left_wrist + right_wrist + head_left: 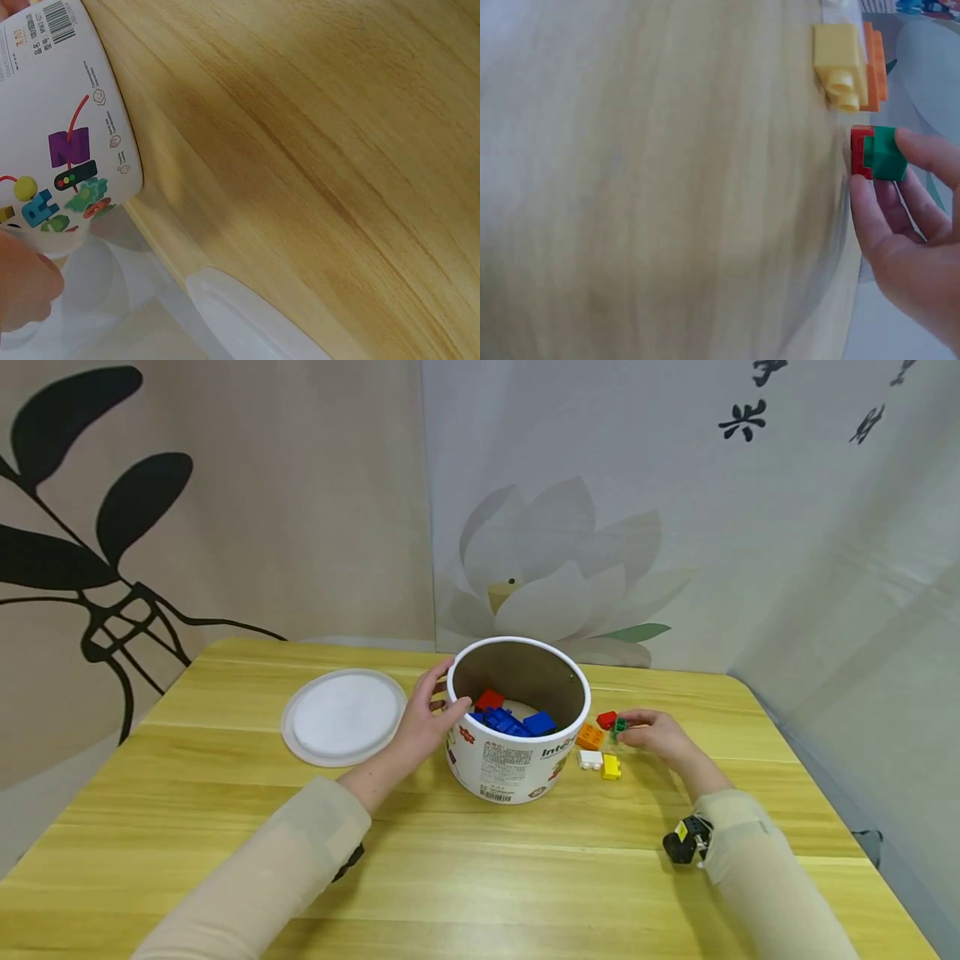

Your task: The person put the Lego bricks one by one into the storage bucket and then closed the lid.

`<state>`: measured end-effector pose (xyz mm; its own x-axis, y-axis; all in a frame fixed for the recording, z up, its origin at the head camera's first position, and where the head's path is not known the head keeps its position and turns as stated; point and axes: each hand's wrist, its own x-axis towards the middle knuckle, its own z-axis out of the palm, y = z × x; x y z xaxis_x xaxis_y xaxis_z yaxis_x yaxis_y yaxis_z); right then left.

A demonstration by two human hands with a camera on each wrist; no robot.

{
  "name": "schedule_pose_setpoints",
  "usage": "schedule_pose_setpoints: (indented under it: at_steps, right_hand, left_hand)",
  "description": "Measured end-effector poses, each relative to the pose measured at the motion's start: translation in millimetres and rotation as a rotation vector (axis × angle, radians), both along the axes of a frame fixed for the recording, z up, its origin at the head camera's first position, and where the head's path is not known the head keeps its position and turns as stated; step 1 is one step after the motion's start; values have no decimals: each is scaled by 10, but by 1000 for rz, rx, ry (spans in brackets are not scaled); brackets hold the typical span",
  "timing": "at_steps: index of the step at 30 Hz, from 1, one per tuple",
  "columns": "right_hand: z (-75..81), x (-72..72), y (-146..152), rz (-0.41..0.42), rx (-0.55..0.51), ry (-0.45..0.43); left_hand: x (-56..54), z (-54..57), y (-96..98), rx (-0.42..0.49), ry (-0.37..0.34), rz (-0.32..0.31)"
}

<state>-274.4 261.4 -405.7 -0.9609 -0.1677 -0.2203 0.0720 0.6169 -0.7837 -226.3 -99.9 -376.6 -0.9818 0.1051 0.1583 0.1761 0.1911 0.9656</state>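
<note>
Head view, stock as we find it: one white, printed, round-walled bucket (506, 768), upright and uncovered on a pale yellow wood-grain table (487, 877); its flat, round, white lid (348, 718) lies apart, to its left. Inside the bucket we count one red toy brick (490, 700) and several blue toy bricks (506, 722), the exact number hidden by overlap. Outside, to the right, we enter one small red toy brick (607, 720), one orange studded brick (590, 737), one white studded brick (590, 760) and one yellow studded brick (612, 767), all resting near the bucket's wall; one small green studded brick (620, 727) is pinched between thumb and fingertips of the right hand (660, 735), just beside the small red one. The left hand (429, 717) grips the bucket's rim, thumb over the lip, fingers against the outer wall. We judge the work partway: some bricks are in, five are outside, and the lid is off. As to edges, we note the table's far edge close behind the bucket, its right edge well apart from the right hand. Open room we record in front of the bucket, between the sleeves, and above its mouth, where only the left thumb crosses the rim.
</note>
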Motion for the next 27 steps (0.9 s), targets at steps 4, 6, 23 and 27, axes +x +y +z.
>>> schedule_pose_setpoints:
  at_steps: [4, 6, 23, 27]
  right_hand:
    - [47, 15, 36, -2, 6, 7]
    - [63, 17, 51, -13, -9, 7]
    - [341, 23, 109, 1, -102, -7]
    - [419, 27, 99, 13, -192, -19]
  left_hand:
    - [8, 13, 9, 5, -1, -1]
    - [10, 18, 10, 7, -3, -5]
    - [-15, -7, -8, 10, -39, -17]
    - [-11, -14, -9, 2, -22, -13]
